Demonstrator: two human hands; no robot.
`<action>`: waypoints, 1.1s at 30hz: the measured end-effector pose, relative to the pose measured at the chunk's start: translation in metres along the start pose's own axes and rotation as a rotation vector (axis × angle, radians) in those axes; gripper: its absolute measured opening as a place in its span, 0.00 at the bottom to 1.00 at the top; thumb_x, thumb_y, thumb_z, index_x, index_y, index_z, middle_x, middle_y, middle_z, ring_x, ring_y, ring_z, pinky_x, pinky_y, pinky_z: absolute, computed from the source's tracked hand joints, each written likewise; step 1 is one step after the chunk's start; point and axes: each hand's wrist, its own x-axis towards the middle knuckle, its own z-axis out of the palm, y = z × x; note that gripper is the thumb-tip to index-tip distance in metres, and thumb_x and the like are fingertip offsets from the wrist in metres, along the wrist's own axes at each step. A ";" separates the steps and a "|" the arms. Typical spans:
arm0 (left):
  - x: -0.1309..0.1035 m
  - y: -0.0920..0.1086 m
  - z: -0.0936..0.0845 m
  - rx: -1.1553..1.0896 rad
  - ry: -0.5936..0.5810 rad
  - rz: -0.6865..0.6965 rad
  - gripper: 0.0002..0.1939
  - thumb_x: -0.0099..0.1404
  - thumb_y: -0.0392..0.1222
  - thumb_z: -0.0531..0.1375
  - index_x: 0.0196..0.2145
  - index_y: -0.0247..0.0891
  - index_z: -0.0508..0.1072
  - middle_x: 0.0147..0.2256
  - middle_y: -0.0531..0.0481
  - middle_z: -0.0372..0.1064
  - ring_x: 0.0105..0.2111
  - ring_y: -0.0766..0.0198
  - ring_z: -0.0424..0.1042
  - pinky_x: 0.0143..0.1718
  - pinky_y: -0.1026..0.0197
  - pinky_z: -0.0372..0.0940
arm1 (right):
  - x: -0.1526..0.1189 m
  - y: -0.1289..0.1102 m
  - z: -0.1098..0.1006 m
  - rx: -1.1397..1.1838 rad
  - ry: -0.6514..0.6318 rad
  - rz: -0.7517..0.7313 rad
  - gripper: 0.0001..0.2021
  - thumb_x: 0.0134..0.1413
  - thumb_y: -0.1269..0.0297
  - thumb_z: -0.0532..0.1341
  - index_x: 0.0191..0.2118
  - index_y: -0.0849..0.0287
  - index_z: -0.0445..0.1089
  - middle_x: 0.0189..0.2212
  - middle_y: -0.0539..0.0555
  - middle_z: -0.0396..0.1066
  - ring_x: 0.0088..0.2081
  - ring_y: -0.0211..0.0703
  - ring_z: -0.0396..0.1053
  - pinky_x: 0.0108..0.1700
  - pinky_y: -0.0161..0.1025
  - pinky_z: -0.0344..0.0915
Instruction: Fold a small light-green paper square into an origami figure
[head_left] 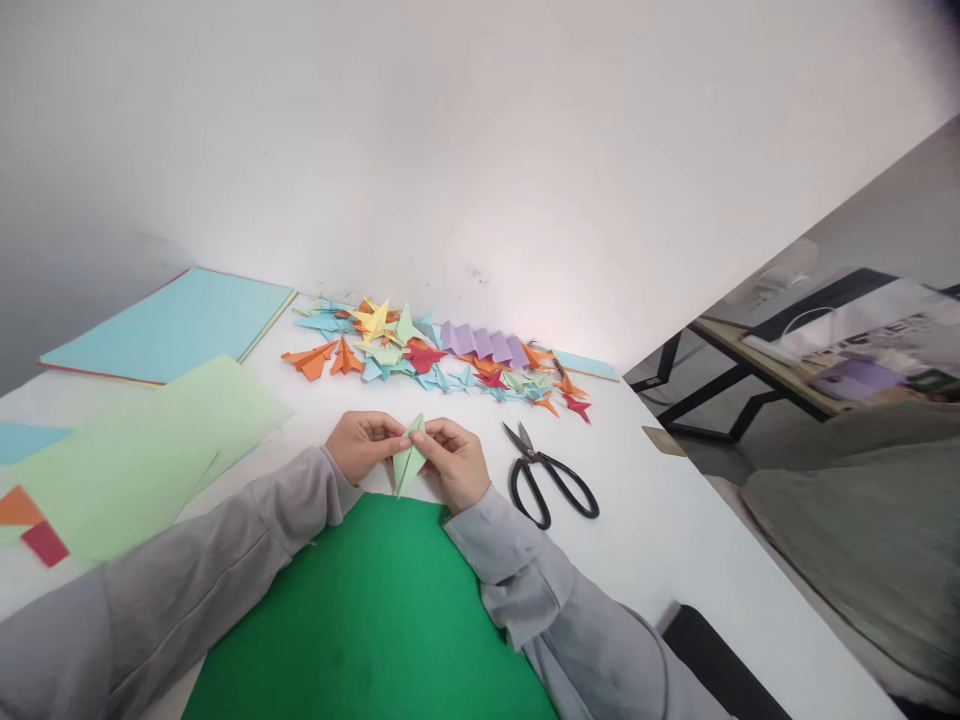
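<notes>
A light green folded paper (409, 466), diamond-shaped with a crease down its length, is held up between my two hands. My left hand (361, 447) pinches its upper left edge between thumb and fingers. From the other side my right hand (455, 462) grips the upper right edge, thumb in front. The paper's lower tip points down over the far edge of a green sheet (367, 610) that lies under my forearms. Parts of the upper paper are hidden behind my fingertips.
Black-handled scissors (536, 472) lie partly spread right of my hands. Many small folded paper shapes (420, 355) line the wall. Colored sheets (172, 320) and light green paper (150, 460) lie left. A black object (716, 665) sits by my right sleeve; another table (787, 370) stands beyond.
</notes>
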 end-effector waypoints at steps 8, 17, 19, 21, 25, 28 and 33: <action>-0.005 -0.002 0.004 0.153 -0.071 0.025 0.15 0.42 0.46 0.66 0.21 0.31 0.72 0.16 0.53 0.67 0.17 0.70 0.64 0.20 0.67 0.59 | 0.001 -0.001 0.000 0.018 0.047 -0.041 0.12 0.34 0.59 0.68 0.20 0.61 0.67 0.13 0.45 0.64 0.13 0.30 0.57 0.16 0.30 0.53; -0.003 -0.005 -0.003 0.316 -0.106 0.073 0.14 0.46 0.47 0.63 0.16 0.31 0.72 0.12 0.53 0.63 0.14 0.73 0.57 0.16 0.69 0.51 | 0.001 -0.003 0.000 0.007 -0.016 -0.010 0.12 0.34 0.59 0.68 0.20 0.60 0.68 0.13 0.45 0.62 0.15 0.31 0.56 0.18 0.31 0.52; -0.004 -0.005 -0.002 0.325 -0.111 0.070 0.14 0.45 0.47 0.64 0.16 0.31 0.71 0.11 0.54 0.62 0.13 0.74 0.55 0.15 0.69 0.49 | 0.000 -0.005 0.000 -0.017 -0.053 -0.051 0.12 0.35 0.60 0.68 0.17 0.61 0.66 0.13 0.44 0.60 0.16 0.30 0.54 0.18 0.31 0.50; -0.004 -0.005 -0.001 0.322 -0.105 0.062 0.14 0.44 0.47 0.64 0.16 0.31 0.71 0.11 0.54 0.61 0.13 0.74 0.54 0.15 0.69 0.48 | 0.000 -0.006 0.001 -0.034 -0.056 -0.093 0.14 0.35 0.61 0.68 0.14 0.61 0.64 0.13 0.44 0.59 0.16 0.29 0.53 0.19 0.31 0.49; -0.005 -0.006 0.001 0.307 -0.080 0.026 0.14 0.44 0.47 0.65 0.17 0.31 0.71 0.12 0.54 0.63 0.14 0.74 0.56 0.16 0.68 0.50 | 0.001 -0.004 0.000 -0.023 -0.029 -0.081 0.15 0.36 0.59 0.67 0.15 0.61 0.62 0.14 0.44 0.58 0.17 0.30 0.53 0.20 0.32 0.48; -0.005 -0.005 0.001 0.335 -0.093 0.064 0.14 0.46 0.46 0.63 0.14 0.31 0.70 0.12 0.54 0.61 0.14 0.73 0.55 0.17 0.68 0.50 | 0.002 -0.001 -0.001 -0.007 -0.029 -0.045 0.16 0.36 0.57 0.67 0.15 0.60 0.62 0.13 0.44 0.58 0.16 0.30 0.51 0.19 0.32 0.47; -0.005 -0.001 -0.001 0.323 -0.150 0.176 0.15 0.48 0.43 0.62 0.11 0.32 0.66 0.10 0.56 0.56 0.15 0.74 0.53 0.17 0.68 0.49 | 0.003 0.003 -0.002 -0.022 -0.065 -0.001 0.18 0.37 0.53 0.66 0.16 0.60 0.60 0.11 0.44 0.57 0.15 0.30 0.51 0.19 0.32 0.46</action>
